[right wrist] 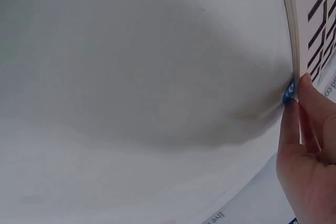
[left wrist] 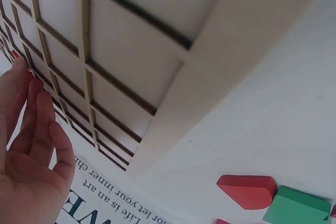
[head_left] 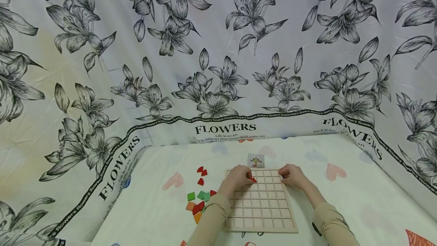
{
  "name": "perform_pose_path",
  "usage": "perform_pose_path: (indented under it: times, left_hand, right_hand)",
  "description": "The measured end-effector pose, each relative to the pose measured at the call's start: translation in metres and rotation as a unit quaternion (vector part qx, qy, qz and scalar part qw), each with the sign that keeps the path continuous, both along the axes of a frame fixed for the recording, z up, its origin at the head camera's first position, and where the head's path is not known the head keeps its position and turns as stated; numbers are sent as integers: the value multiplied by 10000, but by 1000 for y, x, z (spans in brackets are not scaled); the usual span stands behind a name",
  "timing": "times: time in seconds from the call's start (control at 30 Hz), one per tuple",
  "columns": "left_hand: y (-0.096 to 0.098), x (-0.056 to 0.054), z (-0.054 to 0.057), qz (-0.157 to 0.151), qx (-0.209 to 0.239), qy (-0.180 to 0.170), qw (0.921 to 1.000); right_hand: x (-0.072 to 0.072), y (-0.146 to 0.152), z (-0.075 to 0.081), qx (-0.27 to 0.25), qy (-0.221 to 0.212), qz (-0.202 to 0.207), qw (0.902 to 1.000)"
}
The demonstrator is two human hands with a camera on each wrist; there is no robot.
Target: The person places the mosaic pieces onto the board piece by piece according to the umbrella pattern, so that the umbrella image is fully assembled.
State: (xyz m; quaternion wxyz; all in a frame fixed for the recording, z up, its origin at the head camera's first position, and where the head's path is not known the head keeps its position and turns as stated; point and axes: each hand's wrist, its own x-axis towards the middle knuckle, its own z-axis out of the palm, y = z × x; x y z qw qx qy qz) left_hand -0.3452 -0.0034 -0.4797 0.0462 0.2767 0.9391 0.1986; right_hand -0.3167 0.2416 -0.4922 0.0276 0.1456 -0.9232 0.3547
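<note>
A wooden grid board with square cells lies on the cloth in the head view. My left hand is over its far left part and pinches a small red piece between thumb and fingertips. In the left wrist view, the red piece's tip shows at the fingertips, close over the grid. At the board's far right corner, my right hand grips the edge between thumb and fingers. A small blue patch shows by those fingertips in the right wrist view.
Left of the board lie loose pieces: several red ones, green ones and orange ones. A small picture card lies just beyond the board. A flower-printed curtain hangs around the heart-patterned cloth.
</note>
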Motion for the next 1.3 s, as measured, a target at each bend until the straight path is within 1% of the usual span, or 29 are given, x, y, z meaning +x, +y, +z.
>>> perform_pose_path:
  times: [0.27,0.4,0.6,0.73,0.83,0.97,1.03,1.13,1.2,1.3]
  left_hand:
    - [-1,3,5,-11,-78,-108,9999]
    - [-4,4,5,-38,-40,-116,9999]
    - [-16,2,5,38,162,-231,9996]
    - [-29,-2,11,26,377,-235,9990]
    - [-41,-5,17,77,607,-286,9977]
    - [-62,-7,20,275,980,-339,9942]
    - [-75,-8,20,330,1128,-296,9926]
    - [-97,-9,19,417,1285,-139,9907]
    - [-111,-11,18,603,1370,-106,9887]
    - [-131,-13,15,1067,1573,-223,9815]
  right_hand:
    - [0,-1,0,-5,-81,-36,10000]
    - [0,-2,0,-38,-88,-13,10000]
    - [-1,-2,-1,50,-13,39,10000]
    - [0,0,-1,142,81,60,9998]
    - [0,1,1,205,106,80,9997]
    - [1,1,2,228,102,60,9997]
    - [1,1,1,220,103,61,9997]
    - [0,2,-1,178,84,64,9998]
    - [-1,2,-1,164,90,76,9998]
    - [-2,3,-2,172,99,95,9998]
